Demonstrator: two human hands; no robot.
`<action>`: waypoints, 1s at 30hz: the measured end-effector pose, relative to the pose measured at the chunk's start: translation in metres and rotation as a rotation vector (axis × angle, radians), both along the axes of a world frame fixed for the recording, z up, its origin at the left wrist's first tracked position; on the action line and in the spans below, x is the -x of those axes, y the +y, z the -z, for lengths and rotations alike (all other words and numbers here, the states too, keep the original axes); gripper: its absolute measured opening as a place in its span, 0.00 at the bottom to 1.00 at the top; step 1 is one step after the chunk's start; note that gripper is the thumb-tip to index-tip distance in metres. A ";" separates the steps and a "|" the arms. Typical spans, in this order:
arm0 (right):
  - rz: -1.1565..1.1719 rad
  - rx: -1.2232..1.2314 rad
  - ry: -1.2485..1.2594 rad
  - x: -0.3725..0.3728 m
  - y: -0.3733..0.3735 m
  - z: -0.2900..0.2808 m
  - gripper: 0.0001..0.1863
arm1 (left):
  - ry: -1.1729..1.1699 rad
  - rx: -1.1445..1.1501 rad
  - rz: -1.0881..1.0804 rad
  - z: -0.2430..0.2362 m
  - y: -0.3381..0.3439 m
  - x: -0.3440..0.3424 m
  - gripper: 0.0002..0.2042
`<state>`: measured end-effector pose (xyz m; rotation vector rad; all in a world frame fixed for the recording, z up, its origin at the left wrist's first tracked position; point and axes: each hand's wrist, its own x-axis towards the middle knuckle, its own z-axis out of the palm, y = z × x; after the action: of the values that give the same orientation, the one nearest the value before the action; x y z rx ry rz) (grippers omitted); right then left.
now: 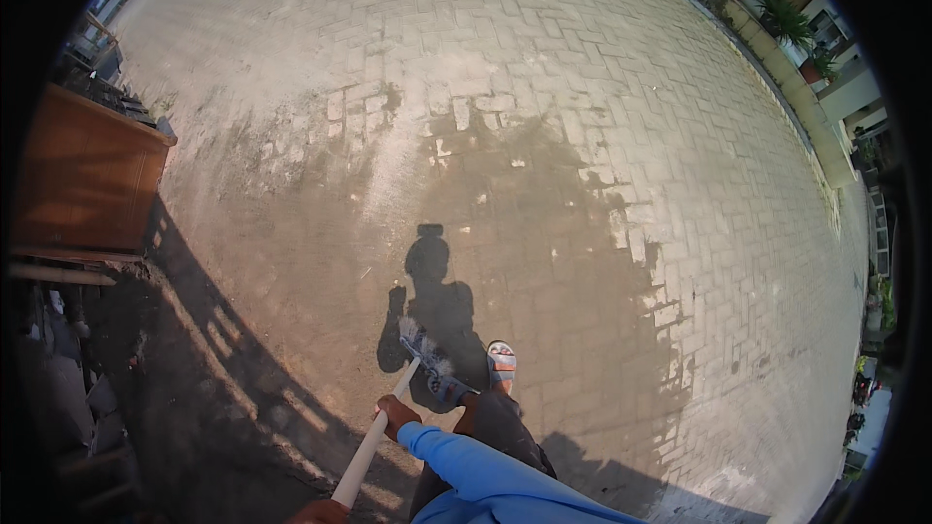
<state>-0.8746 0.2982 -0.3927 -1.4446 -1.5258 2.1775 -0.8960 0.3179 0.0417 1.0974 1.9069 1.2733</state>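
Block paving [738, 223] spreads out beyond the hands under hard sunlight, pale toward the far side and the right; a darker brown patch [544, 243], uneven at its edges, covers the blocks directly ahead of the hands.

Gripped around the pale handle of a long-handled broom [364, 456], the right hand [397, 415] sits partway along it, its arm in a blue sleeve [485, 471]; the left hand [320, 512], cut by the lower edge, lies nearer the body and is wrapped about the same handle, though its fingers are mostly out of view. The broom slants away from both hands, and its head [419, 344] is down at the ground just past the right hand, within shade, so its bristles are hard to make out.

Just ahead and to the right of the right hand is a foot in a patterned shoe [501, 367], below dark trousers [510, 437]; beyond the hands, the person's shadow [437, 306] falls across the brown patch and the broom head. Well to the left of the hands stands an orange-brown wooden panel [92, 175], with a slatted shadow [218, 330] between; far off ahead and right, potted plants [784, 19] line a low wall [825, 126].
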 end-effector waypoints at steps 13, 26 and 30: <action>0.277 -1.229 0.012 -0.177 0.178 -0.219 0.18 | -0.127 -0.416 0.344 -0.044 0.089 -0.091 0.16; 0.264 -1.077 0.609 -0.267 0.132 -0.399 0.17 | 0.208 -0.270 0.590 0.221 0.091 -0.141 0.40; 0.671 -1.194 0.702 -0.299 0.072 -0.447 0.21 | 0.007 -0.268 0.644 0.266 0.069 -0.177 0.16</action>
<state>-0.5754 0.3703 0.0539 -0.5304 -1.3181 0.8498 -0.7189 0.3867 -0.2246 1.6770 1.2340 1.1517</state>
